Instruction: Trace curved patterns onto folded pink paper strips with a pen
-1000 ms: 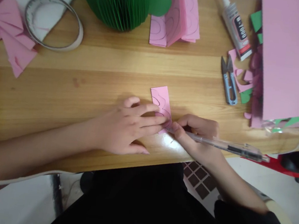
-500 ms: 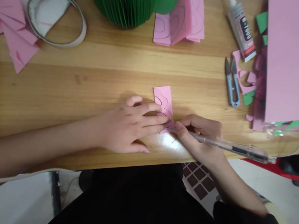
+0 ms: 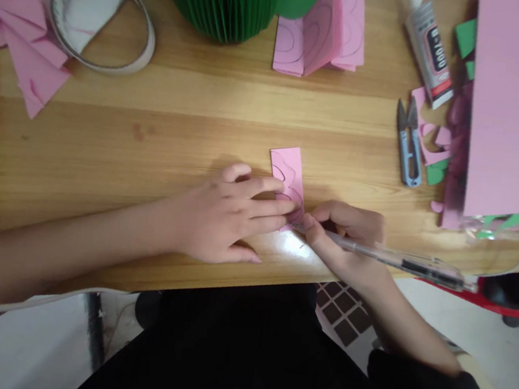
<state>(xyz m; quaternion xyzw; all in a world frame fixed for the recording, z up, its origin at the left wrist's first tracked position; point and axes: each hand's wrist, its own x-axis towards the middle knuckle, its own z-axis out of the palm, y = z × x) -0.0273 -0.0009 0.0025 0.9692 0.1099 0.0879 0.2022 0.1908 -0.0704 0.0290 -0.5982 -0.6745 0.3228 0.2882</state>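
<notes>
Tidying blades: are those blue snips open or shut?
Open: the blue snips lie flat on the table, their two blade tips apart.

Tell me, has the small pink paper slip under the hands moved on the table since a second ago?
No. The pink paper slip keeps its place relative to the blue snips and the table's near edge; only the camera view shifted, sliding everything slightly right.

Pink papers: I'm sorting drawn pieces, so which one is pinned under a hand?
The small pink slip at the table's near edge, under the left hand; the marked pink stack lies untouched by the green honeycomb.
</notes>
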